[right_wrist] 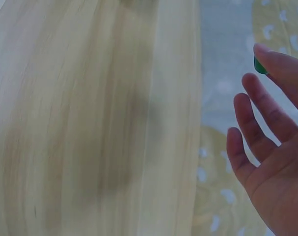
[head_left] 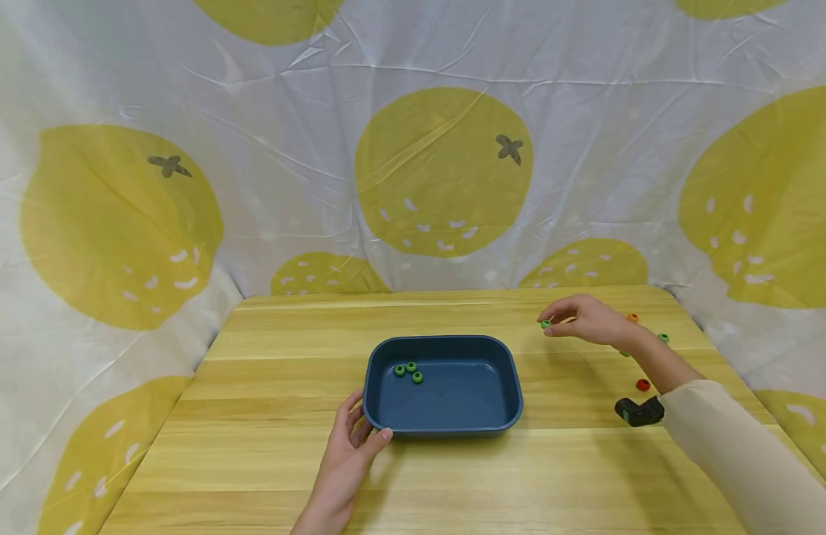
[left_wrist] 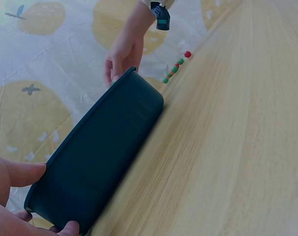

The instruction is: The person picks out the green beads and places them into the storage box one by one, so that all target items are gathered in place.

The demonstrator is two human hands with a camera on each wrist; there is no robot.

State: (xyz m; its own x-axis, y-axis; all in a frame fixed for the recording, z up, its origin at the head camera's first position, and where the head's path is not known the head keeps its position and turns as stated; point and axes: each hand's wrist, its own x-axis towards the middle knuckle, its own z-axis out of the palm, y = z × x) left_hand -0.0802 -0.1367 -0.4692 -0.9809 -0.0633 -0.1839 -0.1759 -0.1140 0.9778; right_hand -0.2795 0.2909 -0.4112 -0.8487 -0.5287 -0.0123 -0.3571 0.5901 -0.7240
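A dark blue rectangular basin (head_left: pixel 446 431) stands on the wooden table, with three green beads (head_left: pixel 411 367) inside near its left end. My left hand (head_left: pixel 342 457) grips the basin's near left corner, thumb on the rim; the left wrist view shows fingers against the basin's outer side. Off to the right, above the table, my right hand (head_left: pixel 590 321) pinches a green bead (head_left: pixel 545 325) between thumb and fingertip. In the right wrist view only a sliver of that green bead (right_wrist: pixel 259 66) shows, and the other fingers are spread and slightly bent.
Behind and below the right forearm lie a red bead (head_left: pixel 643 385), an orange bead (head_left: pixel 633 318) and a green bead (head_left: pixel 663 337); others are partly hidden. A black device (head_left: pixel 639 412) sits at the right wrist. A lemon-print cloth (head_left: pixel 446 171) hangs beyond the table (head_left: pixel 286 416).
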